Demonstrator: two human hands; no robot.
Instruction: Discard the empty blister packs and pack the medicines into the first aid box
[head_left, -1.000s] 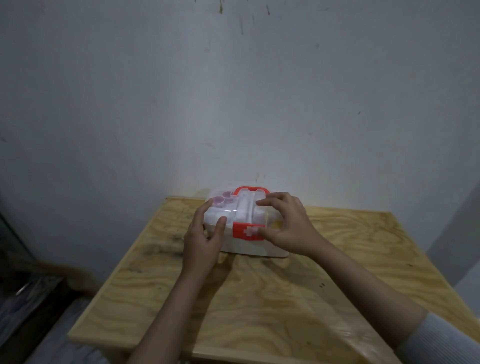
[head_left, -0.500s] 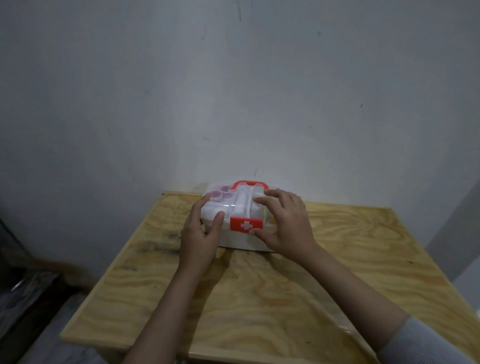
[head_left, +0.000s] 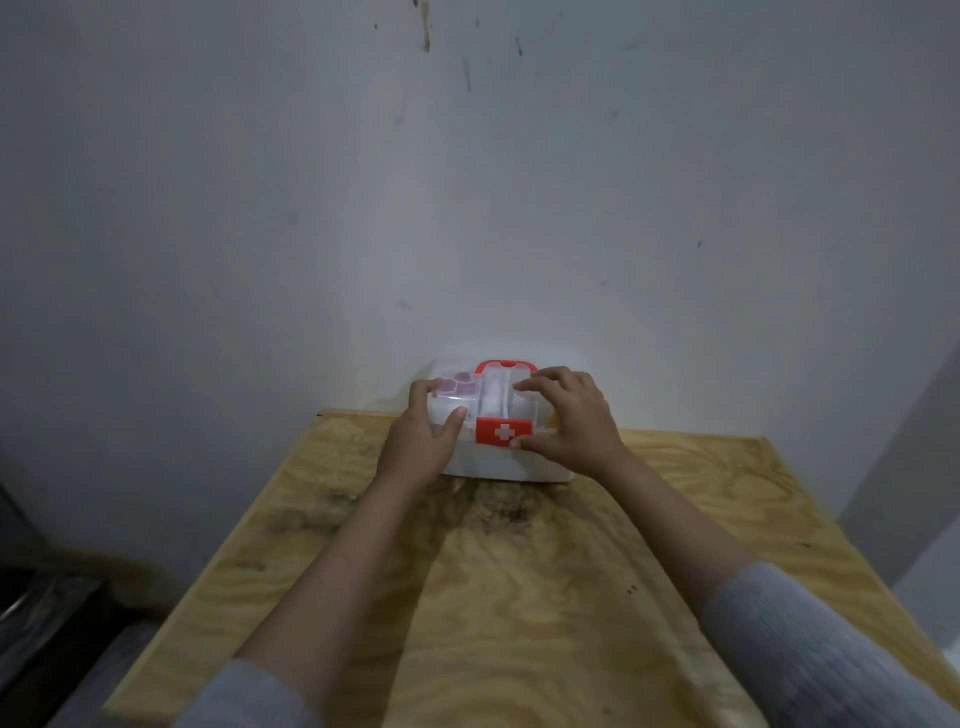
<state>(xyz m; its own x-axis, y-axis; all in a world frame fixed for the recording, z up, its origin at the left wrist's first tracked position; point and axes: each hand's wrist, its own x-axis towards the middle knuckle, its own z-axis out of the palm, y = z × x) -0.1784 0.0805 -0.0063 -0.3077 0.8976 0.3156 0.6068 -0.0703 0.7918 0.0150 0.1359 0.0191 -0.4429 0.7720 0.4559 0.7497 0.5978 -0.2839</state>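
Your first aid box (head_left: 498, 465) sits at the far edge of the plywood table (head_left: 519, 597), close to the grey wall (head_left: 467, 182), lid down. White base, clear lid w/ red handle (head_left: 504, 365) on top and a red latch (head_left: 504, 432) w/ white cross on the front face, centred.

Your left hand (head_left: 418, 441) is wrapped on the box's left end: fingers curled over the lid top, thumb pressed on the front just left of the latch. So it's closed around the box, not flat.

Your right hand (head_left: 576, 421) covers the right end: fingers spread and bent over the lid near the handle, thumb tip touching the latch's lower right corner. Gripping the box too.

Thru the clear lid, left side, you can see a few purple-ish round shapes (head_left: 460, 387); can't tell what they are. Rest of contents too blurred.

Both forearms are bare, grey sleeves (head_left: 810, 639) pushed up near the elbows. Table top in front of the box shows dark smudges (head_left: 498, 512) in the grain.
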